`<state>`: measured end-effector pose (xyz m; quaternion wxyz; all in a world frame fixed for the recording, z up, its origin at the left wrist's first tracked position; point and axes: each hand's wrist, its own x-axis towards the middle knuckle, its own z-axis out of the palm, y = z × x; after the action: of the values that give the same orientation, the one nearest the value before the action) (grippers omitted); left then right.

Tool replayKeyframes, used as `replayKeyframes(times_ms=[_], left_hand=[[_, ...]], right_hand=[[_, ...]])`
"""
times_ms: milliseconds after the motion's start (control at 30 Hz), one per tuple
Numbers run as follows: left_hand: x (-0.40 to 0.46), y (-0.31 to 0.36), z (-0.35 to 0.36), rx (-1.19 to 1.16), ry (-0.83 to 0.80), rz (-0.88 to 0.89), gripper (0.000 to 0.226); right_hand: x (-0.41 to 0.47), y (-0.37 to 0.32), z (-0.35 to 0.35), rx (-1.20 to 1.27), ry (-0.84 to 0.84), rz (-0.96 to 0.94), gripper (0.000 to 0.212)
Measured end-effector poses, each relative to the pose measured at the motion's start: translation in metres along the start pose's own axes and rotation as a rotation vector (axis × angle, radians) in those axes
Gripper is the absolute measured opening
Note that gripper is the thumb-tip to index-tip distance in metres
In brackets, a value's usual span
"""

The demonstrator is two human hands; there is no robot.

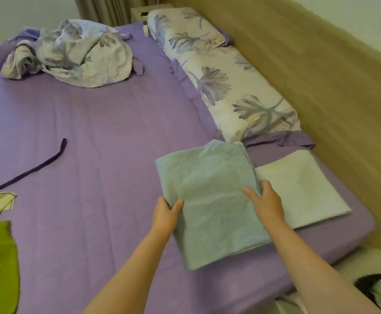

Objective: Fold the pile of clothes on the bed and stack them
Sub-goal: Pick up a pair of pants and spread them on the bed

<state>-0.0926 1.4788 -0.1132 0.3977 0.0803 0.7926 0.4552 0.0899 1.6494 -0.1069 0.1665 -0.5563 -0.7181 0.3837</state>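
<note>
Left hand (165, 215): fingers gripping the folded green towel's (210, 200) left edge.
Right hand (265, 201): fingers pinching its right edge.
Towel: lying on the purple bed (82, 143), overlapping a folded white towel (298, 186).

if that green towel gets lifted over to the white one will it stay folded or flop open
The green towel looks thick and soft, so it would probably sag at unsupported edges. Both hands, left and right, grip opposite sides, so the fold likely holds. It seems unlikely to slip.
</note>
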Motion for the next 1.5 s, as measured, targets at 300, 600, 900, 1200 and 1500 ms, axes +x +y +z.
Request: replayKeyframes(times_ms=[300,600,900,1200,1500], left_hand=[[0.005,0.055,0.171,-0.022,-0.201,-0.077,0.021],[0.023,0.056,0.282,0.291,-0.208,0.045,0.055],[0.028,0.028,0.313,1.129,-0.311,0.187,0.065],[-0.009,0.055,0.249,0.971,-0.324,-0.026,0.042],[-0.103,0.029,0.078,0.826,-0.086,-0.168,0.046]], right_hand=[[0.096,0.084,-0.126,-0.211,0.079,0.074,0.039],[0.164,0.163,-0.172,-0.346,-0.035,0.129,0.057],[0.15,0.181,-0.116,-0.859,-0.547,0.058,0.087],[0.119,0.098,-0.106,-0.979,-0.673,0.021,0.049],[0.001,-0.009,-0.038,-0.905,-0.852,-0.41,0.042]])
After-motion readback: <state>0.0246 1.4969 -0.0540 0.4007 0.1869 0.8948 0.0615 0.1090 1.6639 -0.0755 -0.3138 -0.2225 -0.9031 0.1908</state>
